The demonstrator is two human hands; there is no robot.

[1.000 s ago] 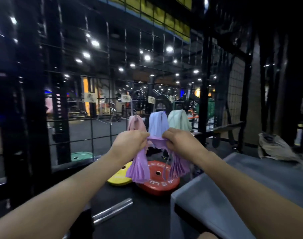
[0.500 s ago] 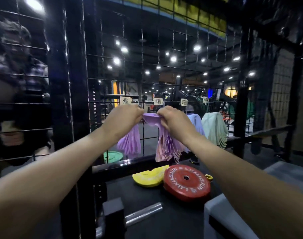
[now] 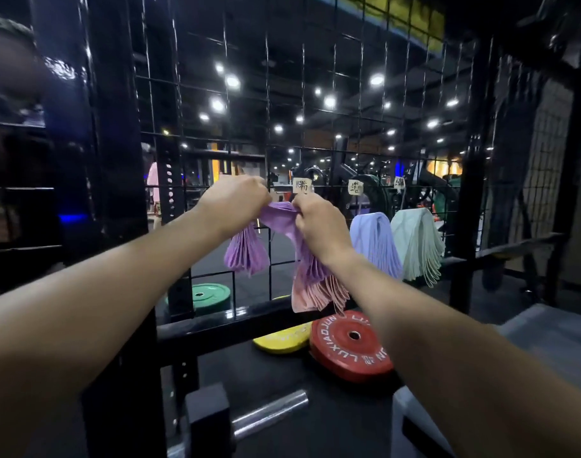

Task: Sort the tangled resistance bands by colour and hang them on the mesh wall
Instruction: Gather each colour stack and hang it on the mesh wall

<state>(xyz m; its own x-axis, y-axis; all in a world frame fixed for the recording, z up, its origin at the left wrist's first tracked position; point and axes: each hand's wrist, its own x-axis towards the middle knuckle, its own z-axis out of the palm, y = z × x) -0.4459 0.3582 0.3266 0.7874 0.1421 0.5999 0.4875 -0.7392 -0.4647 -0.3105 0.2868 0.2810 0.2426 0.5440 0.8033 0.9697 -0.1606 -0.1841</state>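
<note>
Purple bands [image 3: 246, 252] hung in a thick bunch from both my hands, raised against the mesh [image 3: 319, 94]. They were flat, thin strips stacked edge to edge like pages, folded over at the top. One fan of loose ends dropped below my left hand [image 3: 234, 201], a longer one below my right hand [image 3: 319, 223], and the lower ends of that right fan looked pinker than the rest. The lilac bands [image 3: 375, 242] and the pale green bands [image 3: 418, 242] were draped over the mesh to the right, side by side and touching, under small paper tags [image 3: 301, 186] whose writing I could not read.

My fingertips were buried in the fold, so I could not tell how many strips each hand held. My right wrist covered the upper part of the right fan. Whether the fold had already caught a wire of the mesh was hidden behind my knuckles.

Both hands were curled tight, pinching the top of the bunch, knuckles almost meeting, with the fold bridging the small gap between them. The red plate [image 3: 352, 345] lay below the bands, overlapping the yellow plate [image 3: 282, 338]; the green plate [image 3: 210, 295] lay beyond the mesh.
</note>
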